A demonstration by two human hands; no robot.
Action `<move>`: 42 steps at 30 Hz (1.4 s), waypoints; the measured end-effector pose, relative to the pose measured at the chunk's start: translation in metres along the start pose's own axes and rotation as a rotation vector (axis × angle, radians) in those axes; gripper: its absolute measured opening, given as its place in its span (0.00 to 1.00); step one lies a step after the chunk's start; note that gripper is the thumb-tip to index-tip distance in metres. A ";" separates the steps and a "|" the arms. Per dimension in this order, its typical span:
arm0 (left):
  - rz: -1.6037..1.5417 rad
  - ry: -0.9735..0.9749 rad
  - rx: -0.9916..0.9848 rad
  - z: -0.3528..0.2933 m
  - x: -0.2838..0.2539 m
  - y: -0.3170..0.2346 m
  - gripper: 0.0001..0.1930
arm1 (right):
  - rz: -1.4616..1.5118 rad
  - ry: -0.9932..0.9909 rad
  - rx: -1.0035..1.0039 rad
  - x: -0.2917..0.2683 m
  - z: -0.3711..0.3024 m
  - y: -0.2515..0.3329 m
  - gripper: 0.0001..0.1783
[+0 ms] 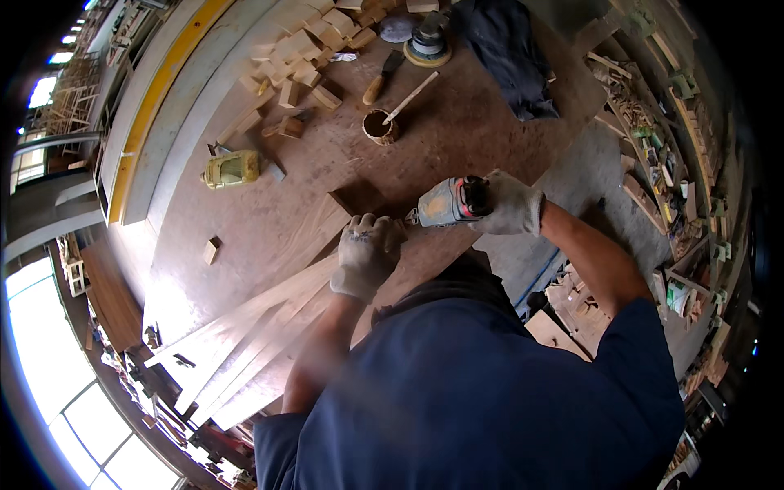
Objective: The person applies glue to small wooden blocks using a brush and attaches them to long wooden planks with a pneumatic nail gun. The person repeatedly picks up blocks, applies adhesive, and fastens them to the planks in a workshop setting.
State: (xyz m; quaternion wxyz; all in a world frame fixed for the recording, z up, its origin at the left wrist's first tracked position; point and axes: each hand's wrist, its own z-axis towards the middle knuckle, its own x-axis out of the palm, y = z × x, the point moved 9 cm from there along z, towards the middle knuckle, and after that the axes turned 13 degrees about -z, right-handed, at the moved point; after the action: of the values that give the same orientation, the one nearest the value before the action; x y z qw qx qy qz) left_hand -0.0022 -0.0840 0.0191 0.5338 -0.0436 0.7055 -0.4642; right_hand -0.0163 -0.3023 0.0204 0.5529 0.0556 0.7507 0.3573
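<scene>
My right hand (508, 204), in a pale work glove, is wrapped round the back of a grey power drill (445, 204) with black and red parts. Its chuck end points left, close to the fingers of my left hand (367, 253). That hand, gloved too, is closed over the end of a long wooden board. Several such boards (269, 314) fan out from there toward the lower left. A dark wooden block end (359, 198) shows just beyond my left knuckles. The drill's tip and its contact with the wood are hidden by my fingers.
On the brown worktable (310, 155) stand a brush pot (380, 128) with a stick, a yellowish bottle (232, 169) and a round sander (428, 42). Small wooden blocks (298, 49) are heaped at the back, beside a dark cloth (510, 57). Wood scraps (567, 310) lie below right.
</scene>
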 end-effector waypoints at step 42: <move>0.062 -0.191 -0.246 -0.007 0.066 0.022 0.19 | -0.600 0.777 -0.041 0.026 0.205 0.195 0.16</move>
State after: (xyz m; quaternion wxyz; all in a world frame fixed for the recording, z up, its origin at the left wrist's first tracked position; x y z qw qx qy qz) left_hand -0.0261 -0.1046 -0.0437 0.6029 -0.1307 0.7041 -0.3516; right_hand 0.0909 -0.0488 0.0887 0.3113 -0.3114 0.8773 0.1911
